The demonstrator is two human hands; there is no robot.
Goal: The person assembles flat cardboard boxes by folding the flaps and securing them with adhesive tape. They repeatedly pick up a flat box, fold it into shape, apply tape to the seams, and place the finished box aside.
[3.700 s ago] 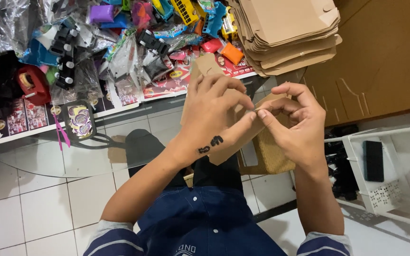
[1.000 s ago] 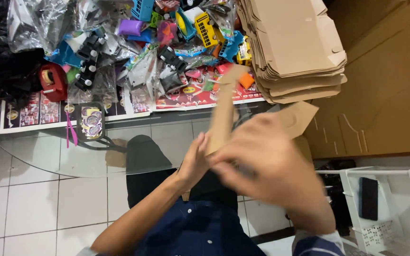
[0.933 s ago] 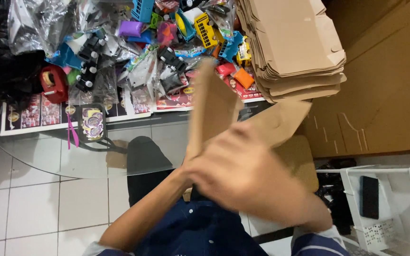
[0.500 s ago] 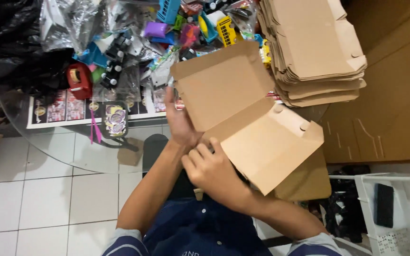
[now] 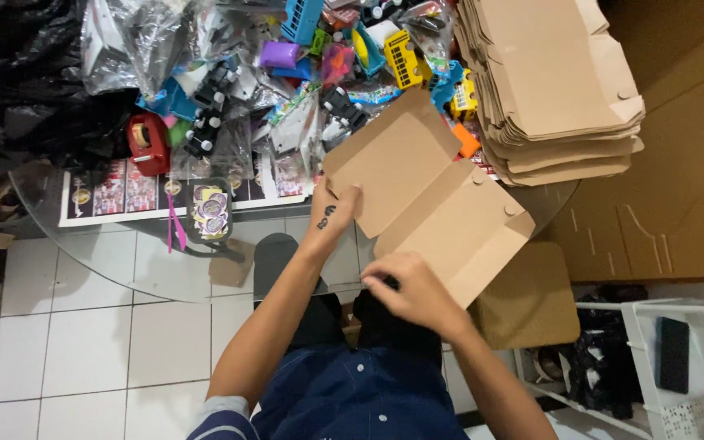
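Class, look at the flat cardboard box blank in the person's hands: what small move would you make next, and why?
Probably fold the near panel up along its crease. The cardboard blank lies open and flat, the left hand pinning its left edge, the right hand at its near edge. Both creases look unfolded.

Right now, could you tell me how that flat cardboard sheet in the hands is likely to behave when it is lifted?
The cardboard sheet probably feels light: the left hand holds one edge and the right hand the other. It looks fairly stiff, as the panels stay flat. It would likely fold along its creases, where a bend already shows.
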